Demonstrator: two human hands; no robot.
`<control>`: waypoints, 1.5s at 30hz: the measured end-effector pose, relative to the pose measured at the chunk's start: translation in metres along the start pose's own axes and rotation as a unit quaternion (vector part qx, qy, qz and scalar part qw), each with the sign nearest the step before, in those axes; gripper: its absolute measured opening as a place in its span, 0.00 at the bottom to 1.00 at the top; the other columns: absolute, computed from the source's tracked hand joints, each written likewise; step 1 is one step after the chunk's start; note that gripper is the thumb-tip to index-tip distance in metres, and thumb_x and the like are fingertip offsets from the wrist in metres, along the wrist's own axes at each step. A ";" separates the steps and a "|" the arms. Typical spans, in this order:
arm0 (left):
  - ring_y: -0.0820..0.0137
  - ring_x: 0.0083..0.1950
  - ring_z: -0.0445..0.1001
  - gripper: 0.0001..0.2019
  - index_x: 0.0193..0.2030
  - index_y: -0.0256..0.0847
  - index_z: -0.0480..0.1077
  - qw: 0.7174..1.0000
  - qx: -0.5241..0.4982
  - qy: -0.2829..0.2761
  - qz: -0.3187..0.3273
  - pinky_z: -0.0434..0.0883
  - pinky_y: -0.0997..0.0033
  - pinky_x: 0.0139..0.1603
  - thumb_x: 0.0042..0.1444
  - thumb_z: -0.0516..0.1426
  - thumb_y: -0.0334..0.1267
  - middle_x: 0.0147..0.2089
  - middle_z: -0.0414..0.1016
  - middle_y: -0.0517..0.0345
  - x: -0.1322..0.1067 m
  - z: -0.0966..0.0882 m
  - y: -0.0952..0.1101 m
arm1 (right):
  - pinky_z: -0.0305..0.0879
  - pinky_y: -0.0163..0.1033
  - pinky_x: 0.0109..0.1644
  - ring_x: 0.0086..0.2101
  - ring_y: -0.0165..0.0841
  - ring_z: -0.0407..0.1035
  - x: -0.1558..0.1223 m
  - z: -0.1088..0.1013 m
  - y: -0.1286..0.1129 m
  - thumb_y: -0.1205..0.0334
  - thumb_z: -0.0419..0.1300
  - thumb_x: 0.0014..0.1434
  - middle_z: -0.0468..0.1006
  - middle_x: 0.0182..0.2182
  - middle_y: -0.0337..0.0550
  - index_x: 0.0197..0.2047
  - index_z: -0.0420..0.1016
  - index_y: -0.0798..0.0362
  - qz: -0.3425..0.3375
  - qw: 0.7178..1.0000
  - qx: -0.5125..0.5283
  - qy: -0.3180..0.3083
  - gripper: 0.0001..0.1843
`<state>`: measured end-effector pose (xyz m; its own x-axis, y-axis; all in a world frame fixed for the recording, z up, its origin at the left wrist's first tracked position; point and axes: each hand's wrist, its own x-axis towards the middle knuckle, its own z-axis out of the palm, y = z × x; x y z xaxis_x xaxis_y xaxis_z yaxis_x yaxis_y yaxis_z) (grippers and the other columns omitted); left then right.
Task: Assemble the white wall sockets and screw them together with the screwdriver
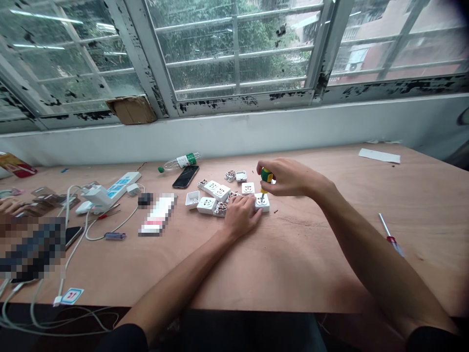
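My right hand grips a screwdriver with a green and yellow handle, its shaft pointing down into a white wall socket. My left hand lies over the socket's left side and nearby parts, with its fingers pressing down and holding it in place. Around my hands lie several more white socket faces and small open socket frames, all on a plywood table.
A black smartphone, a lying plastic bottle, a white power strip with tangled cables, and pixelated objects lie to the left. A red-handled screwdriver lies at the right. A wall and barred windows run along the table's far edge.
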<state>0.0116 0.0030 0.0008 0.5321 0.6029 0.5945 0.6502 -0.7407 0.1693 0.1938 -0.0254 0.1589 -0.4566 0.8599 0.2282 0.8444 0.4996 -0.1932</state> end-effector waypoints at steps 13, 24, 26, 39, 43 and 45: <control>0.56 0.54 0.74 0.14 0.51 0.42 0.70 1.000 0.005 -0.006 -0.001 0.67 0.49 0.56 0.60 0.59 0.42 0.55 0.77 0.51 0.000 0.000 0.000 | 0.50 0.39 0.30 0.29 0.32 0.64 0.002 0.001 0.002 0.58 0.56 0.60 0.76 0.31 0.43 0.37 0.67 0.51 -0.002 1.000 0.007 0.001 0.06; 0.56 0.54 0.74 0.13 0.50 0.42 0.69 1.000 0.004 0.000 -0.001 0.67 0.49 0.55 0.60 0.59 0.42 0.55 0.77 0.52 0.000 0.001 0.000 | 0.51 0.39 0.31 0.29 0.32 0.64 0.002 0.003 0.005 0.56 0.57 0.61 0.75 0.30 0.42 0.39 0.69 0.51 -0.007 1.000 0.012 0.005 0.07; 0.56 0.54 0.74 0.13 0.50 0.42 0.70 1.000 0.005 -0.001 -0.002 0.67 0.49 0.55 0.60 0.59 0.42 0.54 0.77 0.51 0.000 0.001 0.000 | 0.51 0.39 0.31 0.29 0.33 0.64 0.002 0.003 0.005 0.57 0.56 0.60 0.76 0.31 0.42 0.39 0.69 0.51 -0.009 1.000 0.013 0.009 0.07; 0.56 0.55 0.74 0.13 0.50 0.41 0.70 1.000 0.009 -0.004 -0.002 0.66 0.49 0.56 0.60 0.59 0.42 0.55 0.77 0.50 0.000 0.001 0.000 | 0.50 0.39 0.30 0.28 0.32 0.62 0.004 0.004 0.006 0.52 0.55 0.62 0.76 0.30 0.42 0.39 0.70 0.51 -0.001 1.000 -0.014 0.012 0.11; 0.56 0.55 0.74 0.13 0.50 0.42 0.70 1.000 0.008 -0.004 -0.001 0.66 0.49 0.56 0.60 0.59 0.43 0.55 0.77 0.51 0.000 0.001 0.000 | 0.49 0.39 0.30 0.28 0.32 0.62 0.003 0.003 0.006 0.51 0.55 0.62 0.76 0.30 0.43 0.39 0.70 0.51 0.005 1.000 -0.011 0.008 0.12; 0.56 0.55 0.74 0.13 0.50 0.42 0.70 1.000 0.006 -0.003 -0.001 0.66 0.49 0.56 0.60 0.59 0.43 0.55 0.77 0.51 0.000 0.002 0.000 | 0.49 0.39 0.30 0.28 0.33 0.63 0.004 0.004 0.007 0.51 0.55 0.62 0.76 0.30 0.43 0.40 0.71 0.51 0.008 1.000 -0.011 0.009 0.12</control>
<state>0.0125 0.0038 -0.0004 0.5340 0.6064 0.5892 0.6581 -0.7356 0.1606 0.1968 -0.0184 0.1550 -0.4382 0.8657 0.2420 0.8576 0.4832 -0.1760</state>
